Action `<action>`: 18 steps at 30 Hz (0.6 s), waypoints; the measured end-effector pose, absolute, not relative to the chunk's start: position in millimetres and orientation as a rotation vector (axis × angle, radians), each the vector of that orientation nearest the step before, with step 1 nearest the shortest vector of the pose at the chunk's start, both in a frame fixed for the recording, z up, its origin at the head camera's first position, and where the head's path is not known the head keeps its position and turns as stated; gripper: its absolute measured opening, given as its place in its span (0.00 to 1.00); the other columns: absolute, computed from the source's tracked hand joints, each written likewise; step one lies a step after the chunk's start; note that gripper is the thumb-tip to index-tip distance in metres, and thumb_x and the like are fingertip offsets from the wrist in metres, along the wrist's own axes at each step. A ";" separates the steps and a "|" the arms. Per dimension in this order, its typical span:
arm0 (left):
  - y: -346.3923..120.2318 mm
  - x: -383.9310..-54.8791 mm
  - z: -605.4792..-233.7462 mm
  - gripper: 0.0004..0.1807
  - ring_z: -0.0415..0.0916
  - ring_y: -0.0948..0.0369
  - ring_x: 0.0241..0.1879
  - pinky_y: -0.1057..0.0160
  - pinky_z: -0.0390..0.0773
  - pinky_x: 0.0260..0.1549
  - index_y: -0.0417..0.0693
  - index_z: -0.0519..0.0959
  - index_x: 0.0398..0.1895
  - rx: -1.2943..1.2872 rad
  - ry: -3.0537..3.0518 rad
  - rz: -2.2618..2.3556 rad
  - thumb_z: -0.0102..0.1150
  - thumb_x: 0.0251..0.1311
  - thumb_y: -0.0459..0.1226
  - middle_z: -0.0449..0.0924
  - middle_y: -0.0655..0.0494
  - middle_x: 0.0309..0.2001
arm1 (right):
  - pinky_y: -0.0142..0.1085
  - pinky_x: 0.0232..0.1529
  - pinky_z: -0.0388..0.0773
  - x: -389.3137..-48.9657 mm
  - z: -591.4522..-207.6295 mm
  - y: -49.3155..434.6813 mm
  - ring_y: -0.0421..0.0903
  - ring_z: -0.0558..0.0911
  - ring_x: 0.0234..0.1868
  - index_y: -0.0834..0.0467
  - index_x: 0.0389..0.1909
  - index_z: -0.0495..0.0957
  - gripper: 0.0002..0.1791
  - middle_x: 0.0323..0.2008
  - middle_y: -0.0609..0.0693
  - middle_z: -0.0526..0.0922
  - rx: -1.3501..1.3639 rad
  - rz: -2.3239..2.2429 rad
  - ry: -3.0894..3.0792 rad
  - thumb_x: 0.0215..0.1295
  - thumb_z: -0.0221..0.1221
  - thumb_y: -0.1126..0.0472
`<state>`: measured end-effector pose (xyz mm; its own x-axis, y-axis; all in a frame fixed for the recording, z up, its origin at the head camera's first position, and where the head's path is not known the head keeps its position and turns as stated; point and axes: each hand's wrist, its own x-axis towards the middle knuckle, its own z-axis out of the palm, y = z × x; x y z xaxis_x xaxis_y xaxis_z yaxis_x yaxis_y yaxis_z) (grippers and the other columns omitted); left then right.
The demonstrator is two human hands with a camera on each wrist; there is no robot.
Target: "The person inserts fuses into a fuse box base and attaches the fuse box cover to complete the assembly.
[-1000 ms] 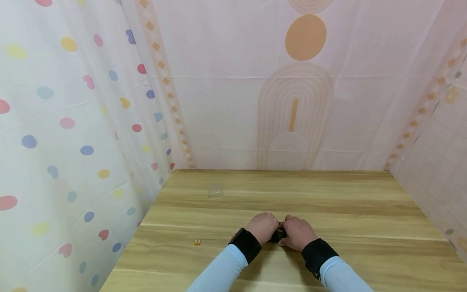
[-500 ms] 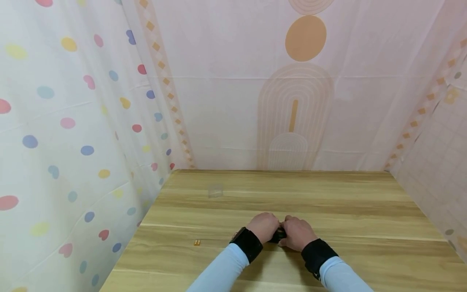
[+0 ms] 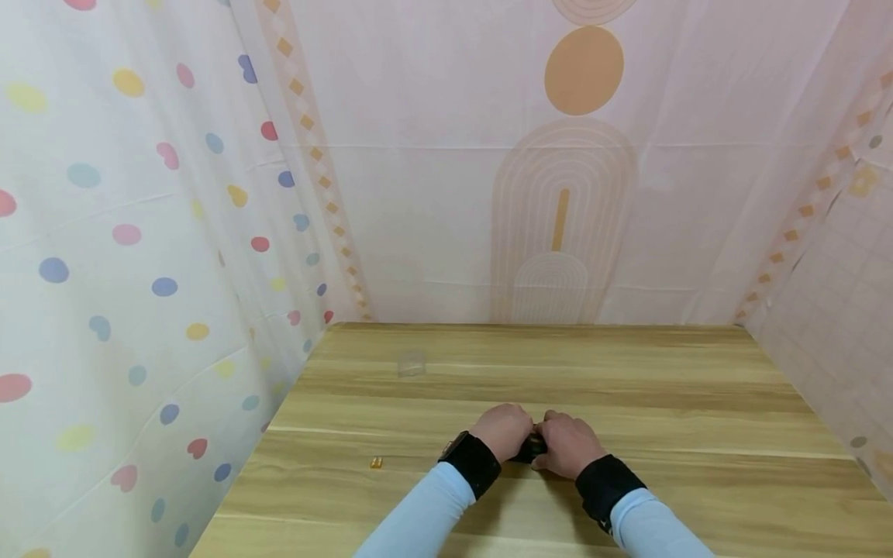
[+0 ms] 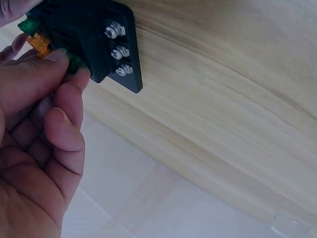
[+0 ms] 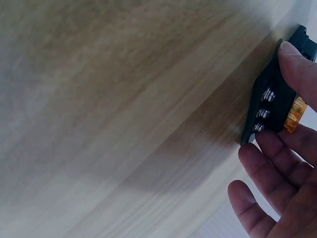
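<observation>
A black fuse block (image 3: 532,448) with a row of screw terminals (image 4: 119,51) along one edge is between my hands on the wooden table. My right hand (image 3: 568,445) holds it, with the thumb on its side in the right wrist view. In the left wrist view, my left hand (image 4: 42,134) pinches a green blade fuse (image 4: 74,63) between thumb and finger, at the block. An orange fuse (image 4: 39,44) and another green fuse (image 4: 29,25) sit in the block beside it. How deep the pinched fuse sits is hidden by the fingers.
Small orange pieces (image 3: 377,463), resembling fuses, lie on the table (image 3: 663,372) left of my hands. A clear plastic piece (image 3: 412,364) lies toward the back left. Patterned curtains (image 3: 432,217) hang behind the table and at both sides.
Both hands stay almost still at the fuse block. The head view shifts very slightly; nothing else visibly moves.
</observation>
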<state>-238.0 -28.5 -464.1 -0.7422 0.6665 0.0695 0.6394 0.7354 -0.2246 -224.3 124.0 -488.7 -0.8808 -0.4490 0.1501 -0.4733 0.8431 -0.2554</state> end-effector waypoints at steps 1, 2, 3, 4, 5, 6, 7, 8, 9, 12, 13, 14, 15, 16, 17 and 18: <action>-28.5 -237.7 -463.8 0.08 0.74 0.69 0.25 0.73 0.74 0.29 0.54 0.82 0.23 -1.053 -2.791 0.277 0.68 0.59 0.33 0.79 0.63 0.24 | 0.43 0.28 0.72 -224.2 -488.9 124.0 0.46 0.72 0.26 0.57 0.33 0.85 0.19 0.26 0.47 0.70 0.736 0.442 -2.937 0.42 0.79 0.55; -28.5 -237.2 -463.6 0.08 0.74 0.69 0.25 0.73 0.74 0.29 0.54 0.83 0.23 -1.053 -2.788 0.280 0.68 0.59 0.33 0.79 0.63 0.23 | 0.43 0.28 0.72 -224.1 -488.9 124.0 0.46 0.72 0.27 0.57 0.33 0.85 0.19 0.26 0.47 0.70 0.735 0.445 -2.940 0.42 0.79 0.55; -28.5 -236.9 -463.3 0.09 0.74 0.69 0.25 0.73 0.75 0.29 0.54 0.83 0.23 -1.054 -2.785 0.281 0.68 0.59 0.33 0.79 0.63 0.23 | 0.43 0.28 0.72 -224.0 -489.0 124.0 0.46 0.72 0.27 0.57 0.33 0.84 0.19 0.26 0.47 0.70 0.734 0.448 -2.940 0.41 0.79 0.56; -28.3 -236.6 -463.2 0.09 0.74 0.69 0.25 0.73 0.75 0.28 0.54 0.82 0.23 -1.055 -2.779 0.286 0.68 0.59 0.33 0.79 0.63 0.23 | 0.44 0.28 0.72 -223.9 -489.1 124.1 0.46 0.72 0.26 0.57 0.33 0.84 0.18 0.26 0.47 0.70 0.733 0.448 -2.940 0.41 0.79 0.56; -28.2 -236.5 -463.1 0.09 0.74 0.69 0.25 0.73 0.75 0.28 0.54 0.82 0.22 -1.055 -2.777 0.285 0.68 0.59 0.34 0.79 0.64 0.23 | 0.44 0.28 0.72 -224.0 -489.5 124.2 0.46 0.72 0.26 0.57 0.32 0.84 0.18 0.26 0.47 0.70 0.732 0.449 -2.939 0.41 0.79 0.56; -28.0 -236.6 -463.3 0.09 0.74 0.69 0.25 0.73 0.75 0.28 0.54 0.82 0.22 -1.057 -2.774 0.292 0.68 0.59 0.34 0.79 0.64 0.23 | 0.44 0.28 0.72 -224.0 -489.7 124.3 0.46 0.72 0.26 0.57 0.32 0.84 0.18 0.26 0.47 0.70 0.732 0.451 -2.938 0.41 0.79 0.56; -27.9 -236.6 -463.1 0.09 0.74 0.69 0.25 0.72 0.75 0.28 0.54 0.82 0.22 -1.056 -2.770 0.293 0.68 0.59 0.34 0.79 0.64 0.23 | 0.44 0.28 0.72 -224.0 -489.6 124.4 0.46 0.71 0.26 0.57 0.32 0.84 0.18 0.26 0.47 0.70 0.732 0.449 -2.937 0.41 0.79 0.56; -27.8 -236.6 -463.0 0.09 0.74 0.69 0.25 0.73 0.75 0.28 0.54 0.82 0.22 -1.056 -2.771 0.294 0.68 0.59 0.34 0.79 0.64 0.23 | 0.44 0.28 0.72 -224.0 -489.5 124.5 0.46 0.71 0.26 0.57 0.32 0.84 0.18 0.26 0.47 0.70 0.733 0.449 -2.935 0.41 0.79 0.56; -27.7 -236.6 -462.8 0.10 0.74 0.69 0.25 0.73 0.75 0.28 0.54 0.82 0.22 -1.056 -2.772 0.292 0.68 0.59 0.34 0.79 0.64 0.23 | 0.44 0.28 0.72 -224.1 -489.7 124.5 0.46 0.71 0.26 0.57 0.32 0.84 0.18 0.26 0.48 0.70 0.734 0.450 -2.933 0.41 0.79 0.56; -27.9 -236.6 -462.2 0.10 0.74 0.69 0.25 0.73 0.74 0.28 0.54 0.82 0.22 -1.054 -2.783 0.277 0.68 0.59 0.33 0.79 0.64 0.23 | 0.44 0.28 0.72 -223.8 -489.5 124.2 0.46 0.71 0.26 0.57 0.32 0.84 0.18 0.26 0.48 0.70 0.731 0.453 -2.932 0.41 0.79 0.56; -27.9 -236.7 -462.2 0.10 0.74 0.69 0.25 0.73 0.74 0.28 0.54 0.82 0.22 -1.052 -2.788 0.272 0.68 0.59 0.33 0.79 0.64 0.23 | 0.44 0.28 0.72 -223.6 -489.3 124.1 0.47 0.72 0.26 0.57 0.32 0.84 0.18 0.26 0.48 0.70 0.729 0.453 -2.933 0.41 0.79 0.56; -27.9 -236.7 -462.2 0.10 0.74 0.69 0.25 0.73 0.74 0.29 0.54 0.82 0.22 -1.051 -2.792 0.271 0.68 0.59 0.33 0.79 0.64 0.23 | 0.44 0.28 0.72 -223.4 -489.1 123.9 0.47 0.72 0.26 0.57 0.32 0.84 0.18 0.26 0.48 0.70 0.727 0.454 -2.933 0.41 0.79 0.56; -27.9 -236.6 -462.2 0.10 0.74 0.69 0.25 0.73 0.74 0.28 0.54 0.82 0.21 -1.051 -2.795 0.268 0.68 0.58 0.33 0.79 0.64 0.23 | 0.44 0.28 0.72 -223.2 -489.0 123.7 0.47 0.72 0.26 0.57 0.32 0.84 0.18 0.26 0.48 0.69 0.724 0.454 -2.934 0.41 0.79 0.56; -27.9 -236.7 -462.3 0.10 0.74 0.69 0.24 0.73 0.74 0.28 0.54 0.82 0.21 -1.049 -2.797 0.264 0.68 0.58 0.33 0.79 0.64 0.23 | 0.44 0.28 0.72 -223.0 -488.7 123.6 0.47 0.72 0.26 0.57 0.32 0.84 0.18 0.26 0.48 0.69 0.722 0.455 -2.935 0.41 0.79 0.56; -27.7 -236.7 -462.5 0.11 0.74 0.69 0.24 0.73 0.74 0.28 0.54 0.81 0.21 -1.049 -2.799 0.264 0.69 0.58 0.33 0.79 0.64 0.23 | 0.44 0.28 0.72 -222.6 -488.2 123.4 0.47 0.72 0.26 0.57 0.32 0.84 0.18 0.26 0.48 0.70 0.720 0.457 -2.937 0.41 0.79 0.56; -27.7 -236.7 -462.8 0.11 0.74 0.69 0.24 0.73 0.74 0.28 0.54 0.81 0.20 -1.050 -2.800 0.267 0.69 0.58 0.33 0.79 0.64 0.23 | 0.44 0.28 0.72 -222.2 -487.8 123.3 0.47 0.72 0.26 0.58 0.31 0.84 0.18 0.26 0.48 0.70 0.719 0.456 -2.938 0.41 0.79 0.56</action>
<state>-236.7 -27.7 -462.8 -0.7469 0.6615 0.0678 0.6368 0.7409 -0.2134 -222.2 123.3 -487.8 -0.8863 -0.4386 0.1488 -0.4630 0.8452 -0.2667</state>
